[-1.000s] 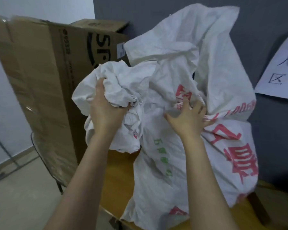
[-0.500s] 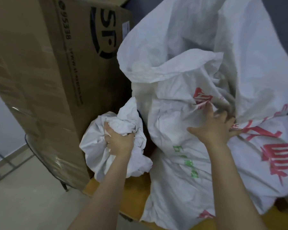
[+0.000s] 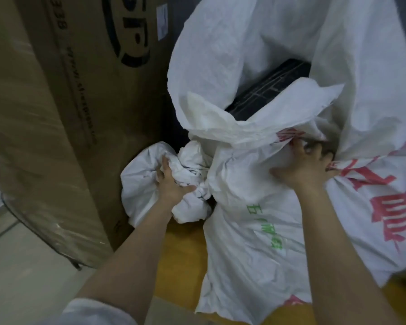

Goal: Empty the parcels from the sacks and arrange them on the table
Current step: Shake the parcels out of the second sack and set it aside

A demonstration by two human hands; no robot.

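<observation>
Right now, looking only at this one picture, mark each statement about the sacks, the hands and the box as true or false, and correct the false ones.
1. The left hand grips a crumpled white sack. True.
2. The right hand hangs free and touches nothing. False: it grips the bunched rim of the large sack.
3. A dark parcel shows inside the large sack's open mouth. True.
4. The large sack carries only blue print. False: its print is red and green.
5. The cardboard box stands to the right of both sacks. False: it stands to their left.
</observation>
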